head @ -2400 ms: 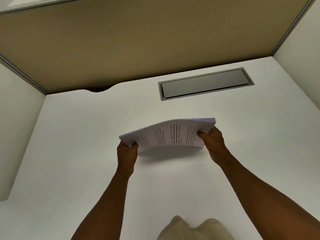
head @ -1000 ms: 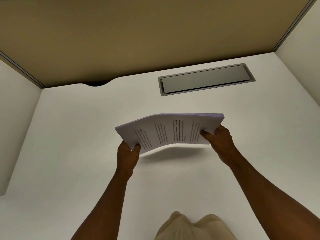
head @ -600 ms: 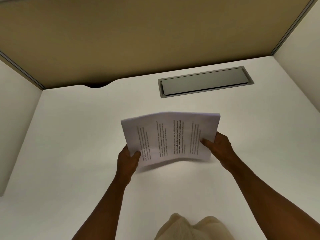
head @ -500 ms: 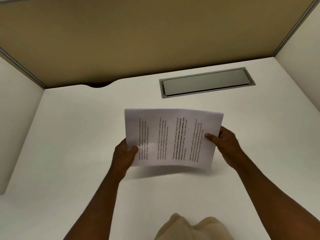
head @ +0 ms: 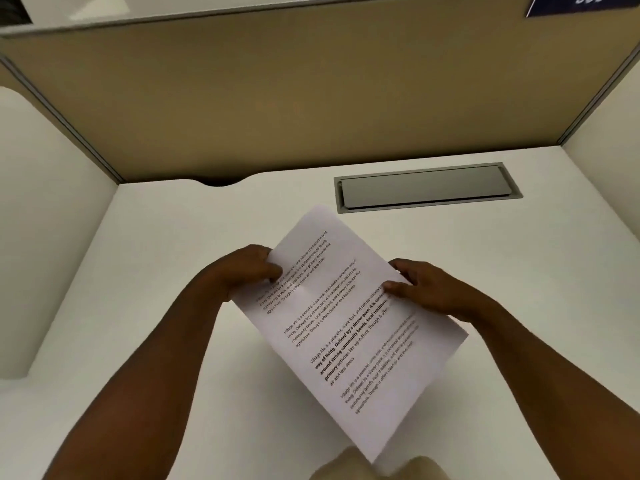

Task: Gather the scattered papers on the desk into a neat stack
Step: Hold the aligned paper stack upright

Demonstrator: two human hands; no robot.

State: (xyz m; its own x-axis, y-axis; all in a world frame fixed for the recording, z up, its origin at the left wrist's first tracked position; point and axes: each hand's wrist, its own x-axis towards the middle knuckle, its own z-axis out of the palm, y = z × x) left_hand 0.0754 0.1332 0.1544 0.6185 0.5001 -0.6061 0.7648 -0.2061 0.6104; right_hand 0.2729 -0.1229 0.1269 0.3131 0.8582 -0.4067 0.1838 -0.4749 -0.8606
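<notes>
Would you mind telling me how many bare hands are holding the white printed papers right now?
2. The left hand pinches the left edge of the white printed papers; the right hand pinches their right edge, above the white desk.

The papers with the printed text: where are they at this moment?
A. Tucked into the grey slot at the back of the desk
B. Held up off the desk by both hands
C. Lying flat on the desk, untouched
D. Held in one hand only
B: the papers are gripped at one edge by the left hand and at the opposite edge by the right hand, raised and turned at an angle.
</notes>
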